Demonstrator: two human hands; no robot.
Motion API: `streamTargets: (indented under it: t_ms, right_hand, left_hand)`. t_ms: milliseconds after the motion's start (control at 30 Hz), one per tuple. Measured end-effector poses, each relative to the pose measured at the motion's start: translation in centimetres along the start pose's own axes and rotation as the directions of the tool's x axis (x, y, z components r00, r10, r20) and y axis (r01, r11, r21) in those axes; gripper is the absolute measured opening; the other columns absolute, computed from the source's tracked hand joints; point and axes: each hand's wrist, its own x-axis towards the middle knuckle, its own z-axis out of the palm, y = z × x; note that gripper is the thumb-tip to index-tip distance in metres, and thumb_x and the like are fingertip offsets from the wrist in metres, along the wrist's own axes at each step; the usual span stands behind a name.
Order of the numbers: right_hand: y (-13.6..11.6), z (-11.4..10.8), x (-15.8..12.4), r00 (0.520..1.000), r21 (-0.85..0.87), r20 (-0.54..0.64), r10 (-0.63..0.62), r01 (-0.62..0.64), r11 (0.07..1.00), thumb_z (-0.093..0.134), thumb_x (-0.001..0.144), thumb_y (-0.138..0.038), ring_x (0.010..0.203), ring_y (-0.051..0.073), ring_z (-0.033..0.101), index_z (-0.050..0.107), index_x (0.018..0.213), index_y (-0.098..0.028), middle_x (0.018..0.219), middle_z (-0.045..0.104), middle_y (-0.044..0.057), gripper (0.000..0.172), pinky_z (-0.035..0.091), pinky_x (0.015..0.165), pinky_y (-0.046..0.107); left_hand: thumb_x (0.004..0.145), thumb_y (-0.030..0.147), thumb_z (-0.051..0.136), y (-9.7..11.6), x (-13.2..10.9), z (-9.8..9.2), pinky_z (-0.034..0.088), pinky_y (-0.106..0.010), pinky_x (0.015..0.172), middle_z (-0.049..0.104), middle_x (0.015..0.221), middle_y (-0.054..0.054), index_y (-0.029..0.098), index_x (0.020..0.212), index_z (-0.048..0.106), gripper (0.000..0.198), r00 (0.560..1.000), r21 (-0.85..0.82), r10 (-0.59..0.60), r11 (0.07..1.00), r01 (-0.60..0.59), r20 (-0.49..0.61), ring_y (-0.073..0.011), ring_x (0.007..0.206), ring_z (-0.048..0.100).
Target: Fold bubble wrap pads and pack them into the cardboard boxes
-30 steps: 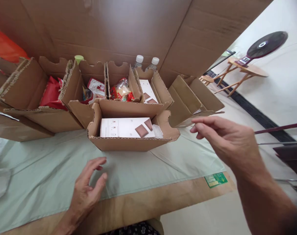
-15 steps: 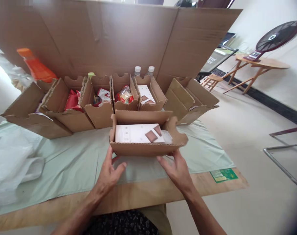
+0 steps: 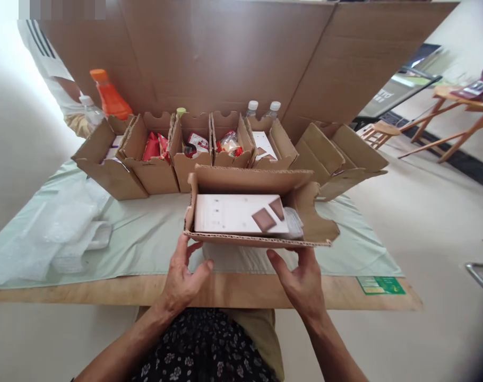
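My left hand (image 3: 184,280) and my right hand (image 3: 304,282) hold an open-topped cardboard box (image 3: 254,181) at its lower front side. The fingers reach under it, partly hidden, and both thumbs are apart from the cardboard. The box is raised above the cloth and tilted so that its open side faces me. Inside lies a white carton (image 3: 230,213) printed with brown squares. Beside the carton, at the right end, sits a piece of clear plastic (image 3: 293,223).
Behind stands a row of cardboard boxes (image 3: 158,178) with red packets (image 3: 152,147) and other goods, backed by a tall cardboard panel (image 3: 233,58). An orange bottle (image 3: 113,101) is at left. Clear plastic wrap (image 3: 72,217) lies on the pale green cloth (image 3: 146,239). A person's striped sleeve (image 3: 42,45) shows.
The held box has tipped further toward me, showing more of its inside, and looks nearer. The view has shifted left, so the surroundings appear further right.
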Motion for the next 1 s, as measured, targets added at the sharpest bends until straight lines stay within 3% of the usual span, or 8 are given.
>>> streamTargets:
  t_ms: [100, 267, 367, 467, 567, 733, 867, 1000]
  right_hand:
    - [0.5, 0.4, -1.9, 1.000, 0.012, 0.018, 0.020, -0.020, 1.000, 0.068, 0.086, -0.046, 0.093, 0.026, 0.065, 0.060, 0.111, -0.022, 0.102, 0.071, 0.008, 0.035, 0.056, 0.081, 0.040]
    - [-0.3, 4.3, -3.1, 0.982, 0.145, 0.181, -0.053, 0.027, 0.989, 0.067, 0.086, -0.035, 0.101, 0.027, 0.065, 0.060, 0.123, -0.022, 0.111, 0.070, 0.009, 0.040, 0.058, 0.085, 0.042]
    - [0.4, 3.9, -2.9, 0.986, 0.147, 0.159, -0.045, 0.021, 0.989, 0.066, 0.087, -0.034, 0.104, 0.028, 0.065, 0.060, 0.125, -0.022, 0.113, 0.069, 0.010, 0.041, 0.057, 0.089, 0.045]
    - [2.2, 1.5, -3.2, 0.998, 0.090, 0.053, 0.024, -0.029, 0.996, 0.066, 0.088, -0.041, 0.095, 0.027, 0.065, 0.062, 0.118, -0.021, 0.104, 0.069, 0.009, 0.036, 0.058, 0.084, 0.043]
    - [4.4, -1.2, -3.9, 0.990, -0.002, -0.117, 0.076, -0.076, 0.997, 0.068, 0.087, -0.047, 0.092, 0.027, 0.065, 0.063, 0.110, -0.021, 0.097, 0.069, 0.007, 0.035, 0.057, 0.085, 0.044]
    - [7.3, -4.6, -6.4, 0.943, -0.165, -0.317, 0.097, -0.156, 0.974, 0.071, 0.086, -0.049, 0.088, 0.027, 0.065, 0.061, 0.115, -0.021, 0.098, 0.066, 0.008, 0.042, 0.057, 0.082, 0.046]
    - [10.1, -6.5, -8.5, 0.955, -0.231, -0.295, 0.039, -0.111, 0.967, 0.072, 0.087, -0.049, 0.092, 0.027, 0.067, 0.059, 0.123, -0.021, 0.107, 0.067, 0.011, 0.048, 0.058, 0.085, 0.047]
    - [13.8, -8.0, -7.8, 0.964, -0.153, -0.244, 0.103, -0.143, 0.978, 0.078, 0.078, -0.061, 0.118, 0.034, 0.062, 0.049, 0.144, -0.020, 0.131, 0.062, 0.016, 0.082, 0.054, 0.098, 0.052]
  left_hand:
    - [0.087, 0.030, 0.070, -1.1, -1.3, -0.8, 0.053, -0.044, 0.110, 0.056, 0.145, -0.009, 0.028, 0.148, 0.044, 0.066, 0.997, -0.003, -0.080, 0.997, 0.080, 0.008, -0.0256, 0.120, 0.064]
    - [0.084, 0.035, 0.074, -1.5, -1.4, -4.5, 0.057, -0.040, 0.101, 0.059, 0.140, -0.009, 0.027, 0.145, 0.049, 0.066, 0.983, 0.040, -0.071, 0.996, 0.079, -0.168, -0.0246, 0.117, 0.063]
    - [0.086, 0.034, 0.073, -1.3, -0.9, -3.9, 0.057, -0.039, 0.102, 0.058, 0.140, -0.008, 0.026, 0.143, 0.050, 0.062, 0.988, 0.052, -0.030, 0.998, 0.038, -0.149, -0.0249, 0.123, 0.060]
    - [0.087, 0.033, 0.071, -1.7, -0.3, -0.9, 0.056, -0.041, 0.103, 0.057, 0.142, -0.009, 0.026, 0.145, 0.048, 0.062, 0.998, 0.040, -0.046, 0.998, 0.048, -0.036, -0.0244, 0.119, 0.063]
    - [0.085, 0.033, 0.070, -2.4, 1.4, 3.3, 0.057, -0.042, 0.101, 0.055, 0.145, -0.011, 0.024, 0.147, 0.045, 0.067, 0.992, 0.023, -0.053, 0.998, 0.051, 0.117, -0.0260, 0.119, 0.064]
    - [0.080, 0.030, 0.070, -2.7, 6.8, 11.0, 0.056, -0.045, 0.103, 0.048, 0.156, -0.013, 0.025, 0.158, 0.033, 0.086, 0.922, -0.038, 0.049, 0.999, -0.038, 0.384, -0.0331, 0.136, 0.052]
    - [0.079, 0.030, 0.071, -3.5, 8.9, 14.8, 0.047, -0.053, 0.114, 0.025, 0.171, -0.013, 0.029, 0.163, 0.019, 0.099, 0.914, -0.077, 0.123, 0.992, -0.101, 0.386, -0.0370, 0.155, 0.029]
    - [0.083, 0.034, 0.070, -5.5, 6.8, 15.8, 0.042, -0.056, 0.119, 0.014, 0.174, -0.011, 0.030, 0.163, 0.019, 0.096, 0.930, -0.040, 0.078, 0.997, -0.068, 0.359, -0.0380, 0.159, 0.018]
